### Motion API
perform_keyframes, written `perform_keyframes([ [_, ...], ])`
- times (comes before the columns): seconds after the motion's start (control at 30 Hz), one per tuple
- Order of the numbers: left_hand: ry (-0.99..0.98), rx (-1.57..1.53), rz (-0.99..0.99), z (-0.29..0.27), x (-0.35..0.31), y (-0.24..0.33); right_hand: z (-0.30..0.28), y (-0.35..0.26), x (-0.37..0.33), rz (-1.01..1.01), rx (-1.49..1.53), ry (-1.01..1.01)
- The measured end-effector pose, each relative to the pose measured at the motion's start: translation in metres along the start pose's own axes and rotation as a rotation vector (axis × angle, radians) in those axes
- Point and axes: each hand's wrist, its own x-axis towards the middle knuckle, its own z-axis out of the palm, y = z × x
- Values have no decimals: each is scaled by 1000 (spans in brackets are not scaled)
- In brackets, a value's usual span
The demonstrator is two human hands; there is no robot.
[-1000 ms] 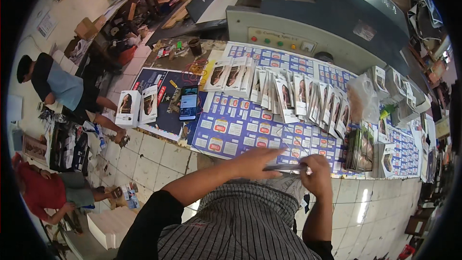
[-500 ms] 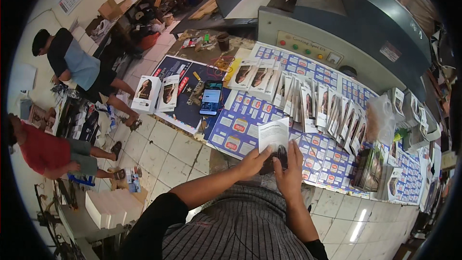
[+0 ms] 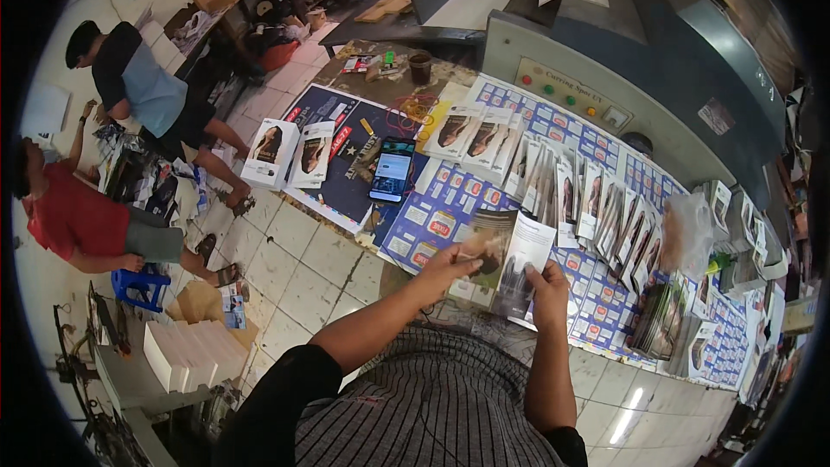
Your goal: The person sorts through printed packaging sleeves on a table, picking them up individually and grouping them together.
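An unfolded leaflet (image 3: 525,251), with a dark photo panel on the left and a white panel on the right, is spread between my hands above the table's near edge. My left hand (image 3: 444,275) grips its left side, fingers on the photo panel. On its right edge my right hand (image 3: 550,294) is closed, thumb on the front. Just beyond lies a long overlapping row of folded white leaflets (image 3: 590,199) with a photo of a person on each. Farther left on the same table are a flat leaflet pile (image 3: 456,131) and a lit phone (image 3: 393,171).
The table is covered by printed blue sheets (image 3: 419,229). Two leaflet stacks (image 3: 271,154) stand at its left end, a bundle of dark leaflets (image 3: 661,320) and a clear plastic bag (image 3: 687,229) at its right. A large grey machine (image 3: 640,52) rises behind. Two people (image 3: 143,91) work at left.
The leaflet has been opened out, showing a dark photo panel on the left. My right hand has moved right with its edge. At left, the person in red has raised an arm.
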Motion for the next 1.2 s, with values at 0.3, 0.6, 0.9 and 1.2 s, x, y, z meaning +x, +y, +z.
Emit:
perform_keyframes([
  [0.3, 320, 1420, 375, 13, 25, -3, -33, 83, 46, -149, -536, 197],
  [0.6, -168, 1778, 679, 4, 45, -29, -36, 49, 22, 188, 273, -19],
  [0.9, -203, 1806, 642, -3, 44, -28, 2, 51, 23, -627, -840, -155],
  [1.2, 114, 1738, 522, -51, 32, 2, 24, 64, 33, -691, -1096, -126],
])
